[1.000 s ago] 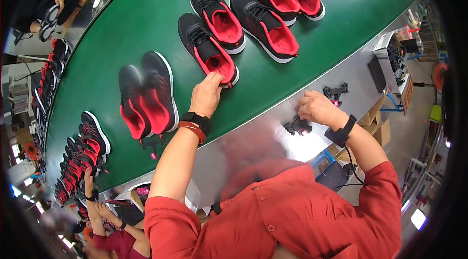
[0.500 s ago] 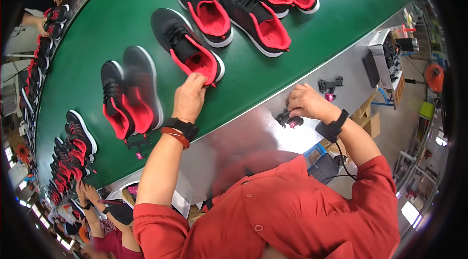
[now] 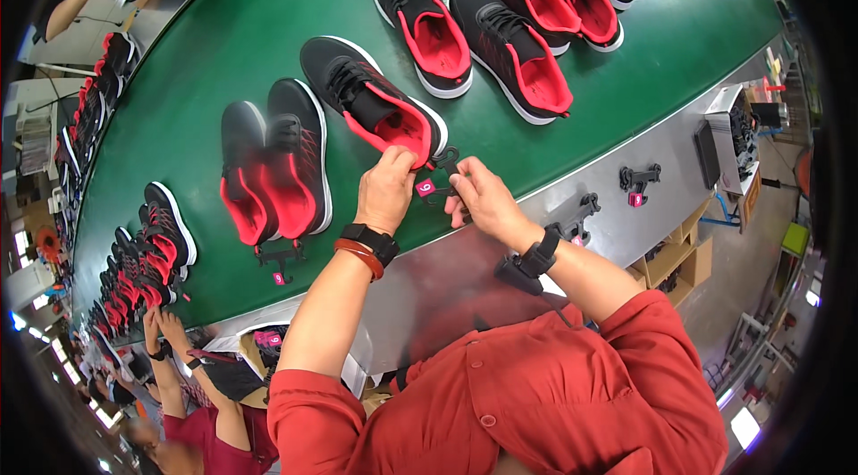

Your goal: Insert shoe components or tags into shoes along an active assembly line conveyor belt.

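Observation:
A black running shoe [image 3: 356, 89] with a red lining lies on the green surface, its heel toward me. My left hand [image 3: 388, 193] is closed on the red collar at that heel. A small black plastic shoe hanger [image 3: 444, 167] with a pink tag [image 3: 425, 188] is pinched in the fingers of my right hand [image 3: 485, 196], close beside the heel. Whether the hanger has hooked into the heel loop is hard to make out. Left of this shoe, a pair of similar shoes [image 3: 302, 162] lies with another black hanger [image 3: 279, 254] at its heels.
Several more shoes [image 3: 514, 50] lie on the green surface [image 3: 206, 46] at the far right. Loose black hangers [image 3: 640, 178] rest on the metal ledge [image 3: 527, 252] in front. Another person's hands [image 3: 165, 329] work by a row of shoes [image 3: 134, 269] at the left.
My right hand has come left from the metal ledge, bringing a hanger to the shoe's heel. The shoes appear shifted rightward in view. My left hand keeps its hold on the heel.

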{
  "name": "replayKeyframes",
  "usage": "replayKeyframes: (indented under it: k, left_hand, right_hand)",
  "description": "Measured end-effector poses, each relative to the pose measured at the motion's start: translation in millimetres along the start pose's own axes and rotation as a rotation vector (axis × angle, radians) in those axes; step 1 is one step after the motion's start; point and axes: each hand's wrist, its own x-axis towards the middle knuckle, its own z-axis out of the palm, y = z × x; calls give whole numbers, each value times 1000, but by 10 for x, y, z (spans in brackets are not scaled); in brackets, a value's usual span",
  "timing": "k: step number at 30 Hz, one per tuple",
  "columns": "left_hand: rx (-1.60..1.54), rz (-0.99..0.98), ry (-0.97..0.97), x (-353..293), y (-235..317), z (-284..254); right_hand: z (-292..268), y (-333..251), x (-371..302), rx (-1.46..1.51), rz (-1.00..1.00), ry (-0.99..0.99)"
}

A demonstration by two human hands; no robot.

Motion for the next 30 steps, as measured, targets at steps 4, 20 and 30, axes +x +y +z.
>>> replayKeyframes:
  k: [4,20,30]
  left_hand:
    - [54,48,-68,24,-24,-44]
    - [416,-21,-319,-323,-39,-509]
    - [-98,-277,-42,-516,-185,-518]
  right_hand:
    - [60,-136,-56,-246,11,-162]
    - [-579,-1097,876,-1319,-960,156]
    - [-256,-954,800,-1527,-1041,-267]
